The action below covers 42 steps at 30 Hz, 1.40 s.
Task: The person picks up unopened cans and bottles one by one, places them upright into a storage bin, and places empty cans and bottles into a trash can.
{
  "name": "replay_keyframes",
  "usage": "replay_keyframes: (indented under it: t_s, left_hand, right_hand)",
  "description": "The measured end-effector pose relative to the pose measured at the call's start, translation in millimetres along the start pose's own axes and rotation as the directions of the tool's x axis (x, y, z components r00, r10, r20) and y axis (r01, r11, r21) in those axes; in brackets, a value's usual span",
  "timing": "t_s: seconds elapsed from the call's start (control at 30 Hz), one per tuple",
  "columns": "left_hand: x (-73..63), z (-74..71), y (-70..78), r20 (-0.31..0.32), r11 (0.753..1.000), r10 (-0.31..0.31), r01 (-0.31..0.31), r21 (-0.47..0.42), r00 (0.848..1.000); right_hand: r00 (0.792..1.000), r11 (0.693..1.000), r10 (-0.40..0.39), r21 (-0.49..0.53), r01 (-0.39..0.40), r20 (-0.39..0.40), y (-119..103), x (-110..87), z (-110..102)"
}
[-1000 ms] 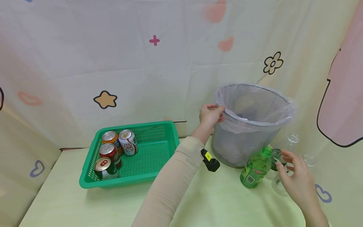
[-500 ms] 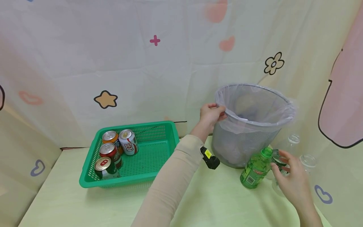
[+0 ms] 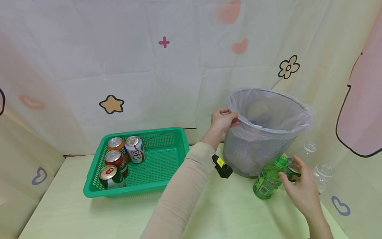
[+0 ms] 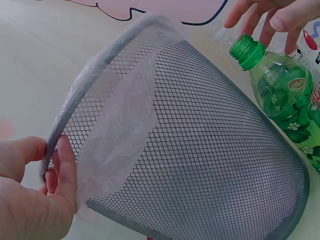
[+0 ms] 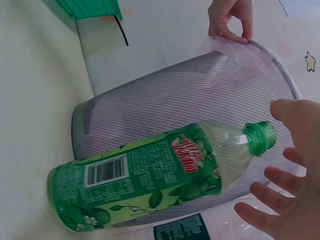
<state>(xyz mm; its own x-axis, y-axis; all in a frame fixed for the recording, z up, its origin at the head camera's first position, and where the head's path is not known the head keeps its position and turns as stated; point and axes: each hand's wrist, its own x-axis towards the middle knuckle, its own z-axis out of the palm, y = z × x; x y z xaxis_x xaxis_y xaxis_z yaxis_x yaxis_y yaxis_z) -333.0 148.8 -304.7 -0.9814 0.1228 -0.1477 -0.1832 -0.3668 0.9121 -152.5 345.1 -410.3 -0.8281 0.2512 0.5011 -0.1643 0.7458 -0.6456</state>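
Note:
My left hand (image 3: 221, 123) pinches the rim of a grey mesh wastebasket (image 3: 250, 152), thumb on one side and fingers on the other. A thin translucent bin liner (image 4: 115, 135) hangs over that rim. In front of the basket stands an uncapped green plastic bottle (image 3: 267, 182), upright, its label printed with leaves and a barcode (image 5: 106, 171). My right hand (image 3: 302, 191) is spread beside the bottle's neck, its thumb close to it in the head view. In the right wrist view, the fingers (image 5: 272, 197) are parted with nothing between them.
Right of the green bottle are clear bottles, one dark-labelled (image 3: 291, 172), others plain, such as the wide-necked one (image 3: 323, 172) by the curtain. On the left, a green plastic basket (image 3: 155, 187) holds several drink cans (image 3: 135, 151). A patterned curtain (image 3: 149, 83) hangs behind the table.
My right hand has moved left, from around the dark-labelled bottle toward the green bottle's neck. More of the clear bottle at the right shows. My left hand stays on the rim.

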Motion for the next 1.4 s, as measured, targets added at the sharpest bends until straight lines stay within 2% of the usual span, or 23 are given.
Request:
replay_keyframes:
  t_s: [0.5, 0.7, 1.07, 1.4]
  left_hand:
    - [-2.4, 1.9, 0.4, -0.025, 1.0, 0.015, -0.015, 0.01, 1.0]
    - [-2.2, 1.5, -0.2, -0.028, 1.0, 0.016, -0.015, 0.02, 0.999]
    - [-0.5, 2.9, -2.3, -0.033, 1.0, 0.012, -0.012, 0.002, 0.999]
    - [-0.1, 2.7, -1.3, -0.032, 1.0, 0.012, -0.012, 0.008, 0.999]
  right_hand:
    - [0.988, 0.982, 0.156, 0.11, -0.155, 0.002, 14.6, -3.9, 24.5]
    - [0.98, 0.974, 0.2, 0.111, -0.198, 0.0, 19.9, -4.7, 30.4]
    - [0.973, 0.957, 0.231, 0.178, -0.229, 0.007, 25.8, -7.2, 39.7]
    - [0.966, 0.944, 0.254, 0.224, -0.24, -0.036, 28.0, -9.5, 48.2]
